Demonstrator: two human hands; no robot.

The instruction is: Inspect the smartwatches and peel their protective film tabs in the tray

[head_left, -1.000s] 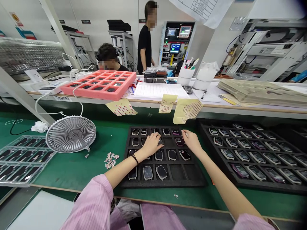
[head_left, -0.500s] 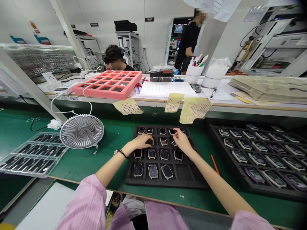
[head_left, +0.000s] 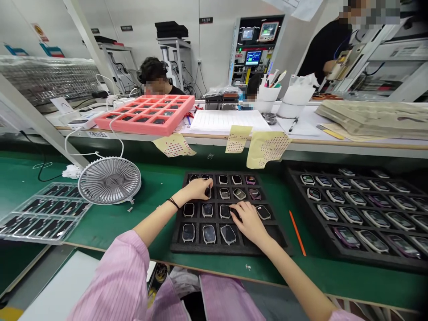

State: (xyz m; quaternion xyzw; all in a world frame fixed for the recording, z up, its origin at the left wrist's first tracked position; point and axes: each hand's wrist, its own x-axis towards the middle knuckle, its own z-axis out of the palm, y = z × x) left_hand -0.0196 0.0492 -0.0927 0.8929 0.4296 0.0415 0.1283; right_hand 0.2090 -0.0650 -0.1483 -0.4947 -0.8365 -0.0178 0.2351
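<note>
A black foam tray (head_left: pixel 214 253) lies before me, its compartments holding several smartwatch bodies with dark screens. My left hand (head_left: pixel 198 189) is curled over the second row from the back, fingers closed round the edge of a watch (head_left: pixel 207 193) that is partly covered. Over the third row is my right hand (head_left: pixel 250 223), palm down with bent fingers apart. Its fingertips are close to the right edge of another watch (head_left: pixel 225 211); what lies under the palm is hidden. A tilted watch (head_left: pixel 263 212) rests just right of that hand.
A second foam tray of watches (head_left: pixel 321 236) stands right, beyond an orange stick (head_left: pixel 297 232). Left are a fan (head_left: pixel 109 180) and a clear plastic tray (head_left: pixel 63 223). The shelf carries a pink foam tray (head_left: pixel 160 127) and paper sheets (head_left: pixel 227 120). Two people are behind it.
My right hand has come nearer, from the second row to the third. My left hand stays at about the same watch. The standing person behind has moved right.
</note>
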